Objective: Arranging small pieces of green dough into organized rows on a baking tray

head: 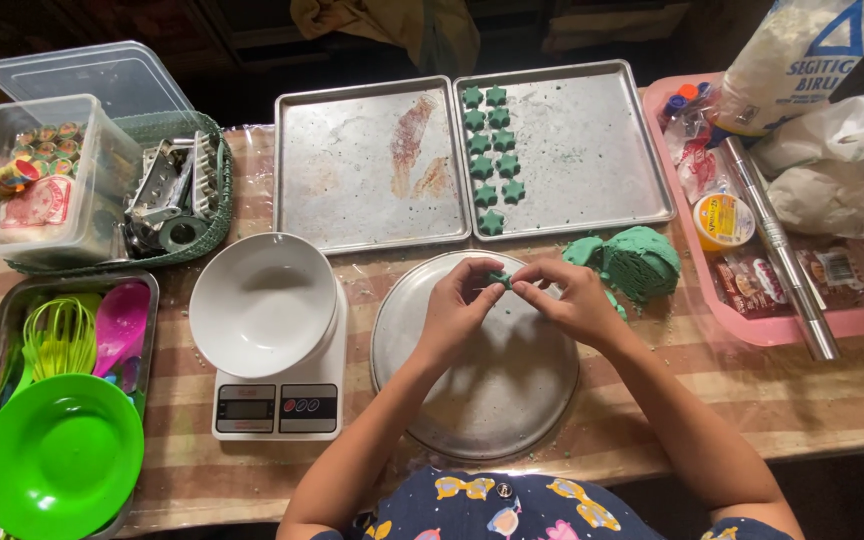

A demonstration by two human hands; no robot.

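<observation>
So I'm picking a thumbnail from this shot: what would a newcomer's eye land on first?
Probably the two hands, left hand and right hand, pinching a small green dough piece over the round metal plate at centre. Next, the green dough stars lined up on the right baking tray behind, and the bright green plate at lower left.

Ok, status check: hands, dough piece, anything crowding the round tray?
Left hand and right hand both pinching a small green dough piece above the round metal tray. Green dough lump just right of the hands. Nothing blocking.
</observation>
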